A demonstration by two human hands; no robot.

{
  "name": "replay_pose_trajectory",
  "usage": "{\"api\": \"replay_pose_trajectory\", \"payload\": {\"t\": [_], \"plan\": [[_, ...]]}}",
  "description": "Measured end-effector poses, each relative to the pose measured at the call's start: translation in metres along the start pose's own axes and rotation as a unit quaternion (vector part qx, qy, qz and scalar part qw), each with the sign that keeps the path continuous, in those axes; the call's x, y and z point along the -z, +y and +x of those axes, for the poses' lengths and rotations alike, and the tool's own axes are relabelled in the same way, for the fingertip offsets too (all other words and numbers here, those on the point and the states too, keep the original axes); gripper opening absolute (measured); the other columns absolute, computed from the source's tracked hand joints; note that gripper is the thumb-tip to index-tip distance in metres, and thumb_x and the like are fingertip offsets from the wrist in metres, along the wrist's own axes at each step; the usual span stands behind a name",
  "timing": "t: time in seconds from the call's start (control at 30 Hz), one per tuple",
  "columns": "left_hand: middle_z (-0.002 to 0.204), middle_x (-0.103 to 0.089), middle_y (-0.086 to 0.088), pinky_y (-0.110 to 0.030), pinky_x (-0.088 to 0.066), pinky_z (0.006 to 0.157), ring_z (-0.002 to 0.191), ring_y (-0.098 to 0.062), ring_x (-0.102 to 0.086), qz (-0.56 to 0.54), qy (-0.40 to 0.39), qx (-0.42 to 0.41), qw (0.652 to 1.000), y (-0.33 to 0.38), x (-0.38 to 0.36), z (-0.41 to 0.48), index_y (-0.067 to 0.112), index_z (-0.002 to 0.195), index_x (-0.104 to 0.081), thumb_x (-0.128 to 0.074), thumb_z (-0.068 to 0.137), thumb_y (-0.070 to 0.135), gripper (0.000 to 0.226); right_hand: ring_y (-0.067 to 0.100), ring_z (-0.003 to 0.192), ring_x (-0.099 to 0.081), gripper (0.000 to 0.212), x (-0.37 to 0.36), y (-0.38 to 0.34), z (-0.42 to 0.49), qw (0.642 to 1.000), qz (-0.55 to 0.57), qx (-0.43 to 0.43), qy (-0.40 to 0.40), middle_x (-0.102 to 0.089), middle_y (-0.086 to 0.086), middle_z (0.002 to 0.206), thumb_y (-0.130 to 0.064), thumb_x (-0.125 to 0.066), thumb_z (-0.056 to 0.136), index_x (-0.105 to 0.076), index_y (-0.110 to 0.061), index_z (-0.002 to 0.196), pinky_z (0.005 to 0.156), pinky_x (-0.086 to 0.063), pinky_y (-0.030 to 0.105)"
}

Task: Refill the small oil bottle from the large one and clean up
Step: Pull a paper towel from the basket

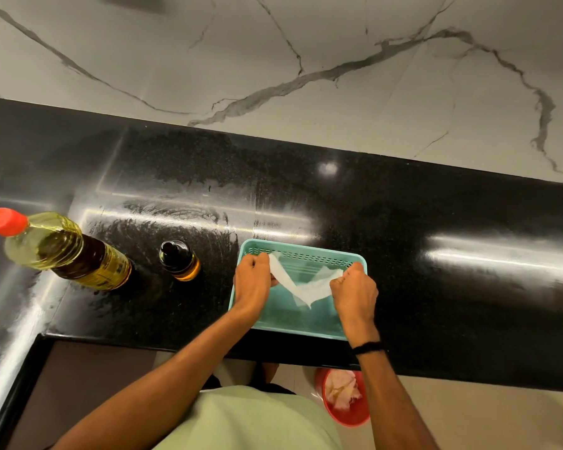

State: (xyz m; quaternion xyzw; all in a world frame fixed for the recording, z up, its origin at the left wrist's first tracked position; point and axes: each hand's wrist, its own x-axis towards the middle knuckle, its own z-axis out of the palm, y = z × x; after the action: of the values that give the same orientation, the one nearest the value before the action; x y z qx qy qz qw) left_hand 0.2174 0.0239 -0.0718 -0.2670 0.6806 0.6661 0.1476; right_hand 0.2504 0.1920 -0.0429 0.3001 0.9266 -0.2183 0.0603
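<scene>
The large oil bottle [65, 251] with a red cap stands at the left of the black counter. To its right stands the small dark oil bottle [178, 259], capped. A teal plastic tray [306, 251] sits near the counter's front edge. Over the tray, my left hand [252, 282] and my right hand [353, 292] each pinch one end of a white paper tissue [301, 285], stretched between them and sagging toward the tray floor.
The black counter [436, 222] is glossy with smeared streaks near the bottles. A marble-patterned wall [306, 60] rises behind it. On the floor below the counter edge sits a red bin [355, 414] holding crumpled tissue.
</scene>
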Motion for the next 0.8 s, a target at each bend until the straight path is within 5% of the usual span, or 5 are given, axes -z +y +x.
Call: {"api": "replay_pose_trajectory", "payload": {"t": [0.17,0.33,0.5,0.63,0.8], "plan": [[0.088,-0.066,-0.014,-0.037,-0.062,0.062,0.080,-0.022,-0.069,0.026,0.090,-0.015,0.995,0.010,0.001,-0.010,0.002,0.093,-0.061,-0.042,0.099,0.026,0.031,0.041,0.097,-0.063,0.021,0.010,0.004,-0.007,0.999,-0.019,0.005,0.037,-0.065,0.025,0.104,-0.009,-0.056,0.090,-0.053,0.001,0.108,0.076,-0.046,0.041],[0.085,-0.065,-0.016,-0.044,-0.062,0.062,0.071,-0.022,-0.070,0.039,0.088,-0.014,0.995,0.013,0.000,-0.017,0.003,0.089,-0.058,-0.042,0.098,0.025,0.029,0.038,0.078,-0.063,0.012,0.034,0.020,-0.016,0.989,0.072,-0.008,0.128,-0.065,0.014,0.079,-0.013,-0.062,0.086,-0.054,-0.005,0.086,0.067,-0.045,0.038],[0.084,-0.064,-0.010,-0.048,-0.061,0.071,0.083,-0.027,-0.066,0.069,0.072,-0.032,0.995,0.009,0.000,-0.019,0.011,0.081,-0.057,-0.036,0.089,0.042,0.037,0.031,0.079,-0.063,0.012,0.065,0.038,-0.022,0.959,0.211,-0.090,0.168,-0.058,-0.001,0.073,-0.019,-0.066,0.083,-0.057,-0.011,0.084,0.075,-0.051,0.040],[0.070,-0.050,-0.004,-0.027,-0.047,0.052,0.070,-0.021,-0.050,0.093,0.008,-0.069,0.993,0.018,-0.007,-0.028,0.015,0.065,-0.041,-0.035,0.096,0.025,0.032,0.018,0.085,-0.066,0.008,0.081,0.046,-0.030,0.895,0.392,-0.147,0.152,-0.065,0.000,0.088,-0.025,-0.061,0.086,-0.057,-0.019,0.089,0.067,-0.059,0.039],[0.095,-0.065,-0.017,-0.042,-0.057,0.065,0.085,-0.031,-0.065,0.011,-0.171,0.060,0.983,0.019,-0.026,-0.024,0.008,0.080,-0.049,-0.032,0.092,0.020,0.024,0.018,0.094,-0.066,0.007,0.095,0.038,-0.041,0.842,0.500,-0.154,0.131,-0.064,0.002,0.100,-0.021,-0.053,0.094,-0.058,-0.019,0.098,0.064,-0.056,0.032]]}}
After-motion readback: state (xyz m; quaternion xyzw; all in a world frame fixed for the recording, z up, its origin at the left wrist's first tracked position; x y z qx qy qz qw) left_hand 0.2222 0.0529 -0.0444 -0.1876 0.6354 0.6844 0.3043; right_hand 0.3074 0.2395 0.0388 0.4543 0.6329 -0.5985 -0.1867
